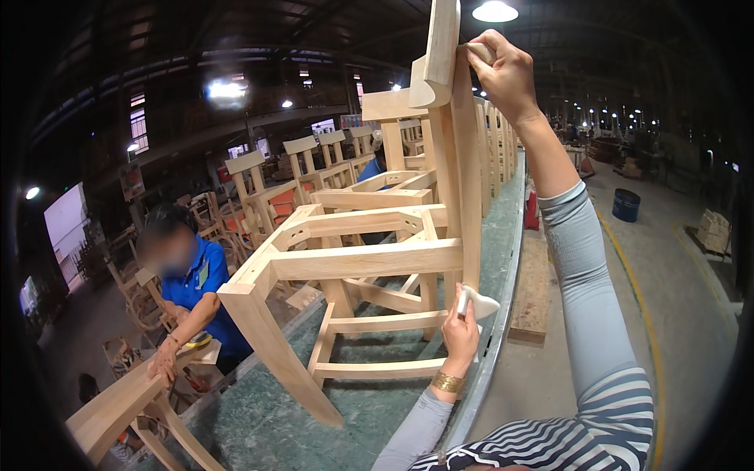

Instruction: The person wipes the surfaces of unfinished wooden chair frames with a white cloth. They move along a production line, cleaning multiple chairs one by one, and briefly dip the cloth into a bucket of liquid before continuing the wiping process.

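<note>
An unfinished pale wooden chair frame (369, 259) stands on a green-topped workbench (290, 424), its tall back post (465, 157) on my side. My right hand (506, 74) is raised beside the top of the back, closed on a small pale pad (481, 52) that it presses at the post's edge. Lower down, my left hand (460, 337) is closed around a folded white pad (477, 303), close against the same post near the seat level. A gold-coloured bracelet (448, 382) circles that wrist. What the pads are made of is not clear.
Across the bench at left, a person in a blue shirt (206, 275) works on another wooden frame (118, 400). More chair frames (306, 165) line up behind. To the right are a wooden plank stack (531, 290), a blue drum (626, 205) and the bench's metal edge (495, 353).
</note>
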Demonstrator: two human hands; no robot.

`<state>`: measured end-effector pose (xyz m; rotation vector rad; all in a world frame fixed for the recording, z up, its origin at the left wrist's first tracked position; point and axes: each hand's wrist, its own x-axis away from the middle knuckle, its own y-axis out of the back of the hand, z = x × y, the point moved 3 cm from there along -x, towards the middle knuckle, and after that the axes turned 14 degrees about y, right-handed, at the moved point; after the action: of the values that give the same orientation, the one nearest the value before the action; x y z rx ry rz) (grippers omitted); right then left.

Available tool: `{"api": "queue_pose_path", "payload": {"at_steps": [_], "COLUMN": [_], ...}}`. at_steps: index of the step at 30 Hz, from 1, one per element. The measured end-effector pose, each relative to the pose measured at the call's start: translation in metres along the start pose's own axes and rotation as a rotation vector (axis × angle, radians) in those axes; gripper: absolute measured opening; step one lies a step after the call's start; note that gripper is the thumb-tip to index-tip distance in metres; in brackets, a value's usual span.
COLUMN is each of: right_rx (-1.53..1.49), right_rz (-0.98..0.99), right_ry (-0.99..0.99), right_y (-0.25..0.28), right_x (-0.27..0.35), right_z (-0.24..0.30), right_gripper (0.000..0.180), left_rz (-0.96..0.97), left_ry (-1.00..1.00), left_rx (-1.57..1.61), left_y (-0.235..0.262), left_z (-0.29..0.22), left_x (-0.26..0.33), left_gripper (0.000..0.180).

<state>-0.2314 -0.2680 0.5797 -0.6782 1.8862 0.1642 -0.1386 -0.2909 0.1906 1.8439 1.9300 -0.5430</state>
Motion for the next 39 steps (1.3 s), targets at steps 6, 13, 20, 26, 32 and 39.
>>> {"api": "queue_pose_path", "payload": {"at_steps": [6,13,20,26,32,39], "right_rx": [0.037,0.022,0.028,0.024,-0.007,-0.023], "right_rz": [-0.074,-0.044,-0.031,-0.079,-0.049,-0.063], "right_ry": [0.109,0.113,0.126,0.136,0.127,0.119], "right_y": [0.001,0.000,0.000,0.001,-0.002,0.001], "right_x": [-0.013,-0.009,0.005,0.000,0.015,-0.001], "right_z": [0.001,0.004,0.009,0.008,0.011,0.009], "right_gripper": [0.012,0.011,0.010,0.011,0.013,0.012], "left_rz": [0.000,-0.019,-0.020,-0.039,-0.037,-0.062], "left_ry": [0.010,-0.024,-0.020,-0.050,-0.024,-0.043], "left_rx": [0.009,-0.008,-0.001,-0.019,-0.020,-0.028], "left_y": [0.000,0.003,0.002,0.001,0.003,0.002], "left_z": [-0.001,-0.004,-0.003,-0.005,-0.006,-0.005], "left_x": [0.001,0.001,0.000,0.001,0.000,0.001], "left_gripper": [0.039,0.040,0.040,0.040,0.039,0.040]}}
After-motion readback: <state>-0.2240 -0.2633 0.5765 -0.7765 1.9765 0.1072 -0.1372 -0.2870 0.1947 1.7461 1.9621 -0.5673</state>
